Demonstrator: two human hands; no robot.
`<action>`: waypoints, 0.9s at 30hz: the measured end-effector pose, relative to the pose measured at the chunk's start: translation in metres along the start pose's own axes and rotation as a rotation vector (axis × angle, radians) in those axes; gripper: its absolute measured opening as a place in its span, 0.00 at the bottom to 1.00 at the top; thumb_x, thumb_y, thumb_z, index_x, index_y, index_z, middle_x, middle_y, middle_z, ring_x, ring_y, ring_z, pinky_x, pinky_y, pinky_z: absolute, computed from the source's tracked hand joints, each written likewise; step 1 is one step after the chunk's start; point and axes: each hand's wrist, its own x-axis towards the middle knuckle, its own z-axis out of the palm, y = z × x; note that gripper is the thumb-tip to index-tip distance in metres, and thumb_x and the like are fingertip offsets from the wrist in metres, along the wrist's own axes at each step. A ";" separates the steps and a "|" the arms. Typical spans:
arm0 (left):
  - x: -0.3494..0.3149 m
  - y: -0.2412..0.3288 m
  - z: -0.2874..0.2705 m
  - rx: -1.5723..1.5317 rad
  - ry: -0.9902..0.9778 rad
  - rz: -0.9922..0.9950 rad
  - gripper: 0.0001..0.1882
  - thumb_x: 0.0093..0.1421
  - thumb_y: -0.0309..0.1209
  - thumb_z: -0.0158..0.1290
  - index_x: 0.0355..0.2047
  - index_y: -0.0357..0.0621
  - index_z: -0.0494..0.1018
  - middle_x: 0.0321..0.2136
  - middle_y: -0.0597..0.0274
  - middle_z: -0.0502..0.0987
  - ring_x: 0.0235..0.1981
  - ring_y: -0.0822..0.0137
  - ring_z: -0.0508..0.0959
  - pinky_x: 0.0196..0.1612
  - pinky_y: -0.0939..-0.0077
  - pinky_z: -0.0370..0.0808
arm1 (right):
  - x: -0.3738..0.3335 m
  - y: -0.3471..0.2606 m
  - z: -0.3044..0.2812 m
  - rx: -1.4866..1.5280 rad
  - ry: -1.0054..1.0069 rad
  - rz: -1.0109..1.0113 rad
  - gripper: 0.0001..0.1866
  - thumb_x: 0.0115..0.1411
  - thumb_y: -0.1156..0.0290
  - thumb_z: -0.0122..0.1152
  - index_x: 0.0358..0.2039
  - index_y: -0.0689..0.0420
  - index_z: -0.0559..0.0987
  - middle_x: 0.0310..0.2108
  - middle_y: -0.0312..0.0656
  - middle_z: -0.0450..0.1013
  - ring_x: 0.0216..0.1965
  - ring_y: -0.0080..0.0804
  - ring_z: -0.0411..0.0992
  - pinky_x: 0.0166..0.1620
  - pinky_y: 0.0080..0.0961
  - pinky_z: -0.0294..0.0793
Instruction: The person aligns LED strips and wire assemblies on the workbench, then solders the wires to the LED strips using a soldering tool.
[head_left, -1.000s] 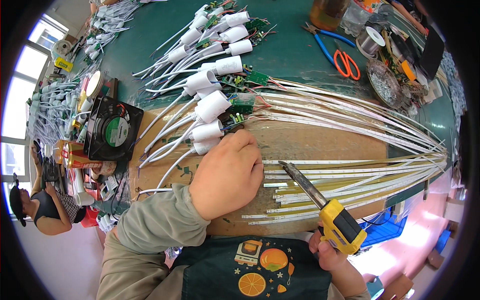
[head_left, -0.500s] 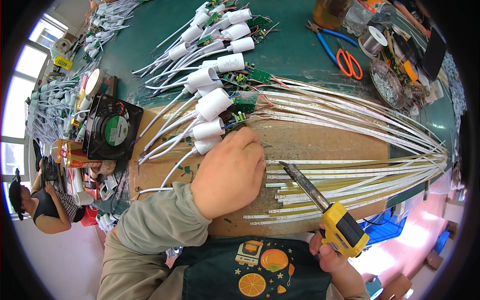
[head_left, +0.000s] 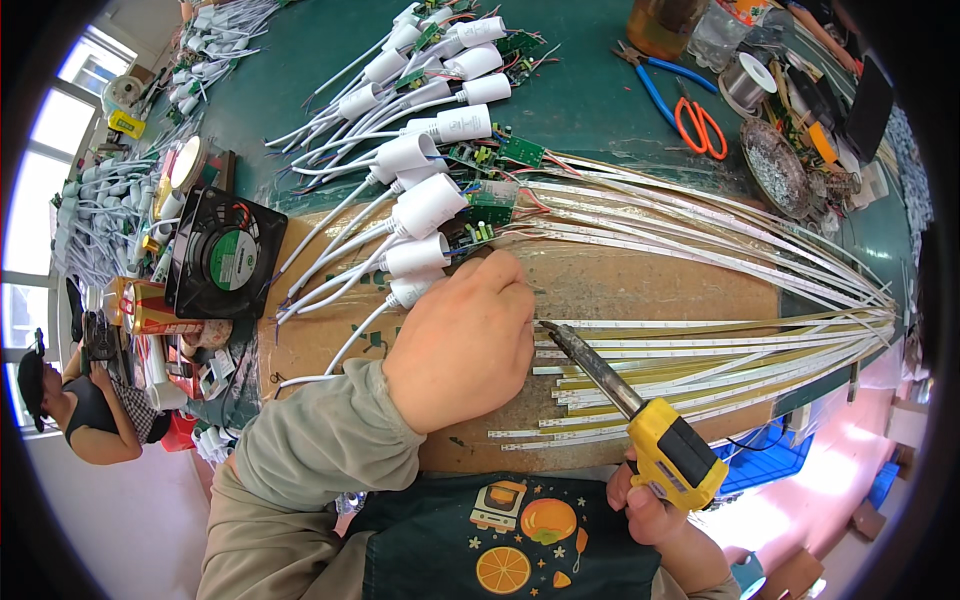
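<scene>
My right hand [head_left: 648,505] grips a soldering iron [head_left: 678,455] by its yellow and black handle. The iron's dark tip points up and left, just beside the fingers of my left hand [head_left: 465,335]. Those fingers are bent and pinched together at the lowest white cylindrical cap [head_left: 415,288], which has a white cable [head_left: 358,340]. Whatever they pinch is hidden beneath the hand. Loose LED strips [head_left: 650,345] lie to the right, their near ends under and beside the iron. Above, more white caps [head_left: 428,206] with green circuit boards [head_left: 492,203] are wired to other strips [head_left: 680,218].
A black fan [head_left: 228,257] stands left of the brown cardboard [head_left: 640,280]. Blue-handled pliers [head_left: 655,85], orange-handled scissors [head_left: 700,128], a solder spool [head_left: 746,82] and a round metal dish [head_left: 775,165] lie at the back right. Another person [head_left: 95,400] sits at far left.
The soldering iron has moved slightly left with my right hand, bringing its tip closer to my left fingers. My left hand has shifted very little.
</scene>
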 end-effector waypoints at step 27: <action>0.002 0.001 0.001 0.036 0.004 0.011 0.02 0.48 0.23 0.52 0.23 0.37 0.70 0.30 0.54 0.69 0.34 0.52 0.72 0.37 0.62 0.71 | 0.001 0.002 0.000 -0.015 -0.008 -0.038 0.28 0.57 0.61 0.61 0.53 0.63 0.64 0.20 0.40 0.64 0.19 0.27 0.62 0.23 0.23 0.65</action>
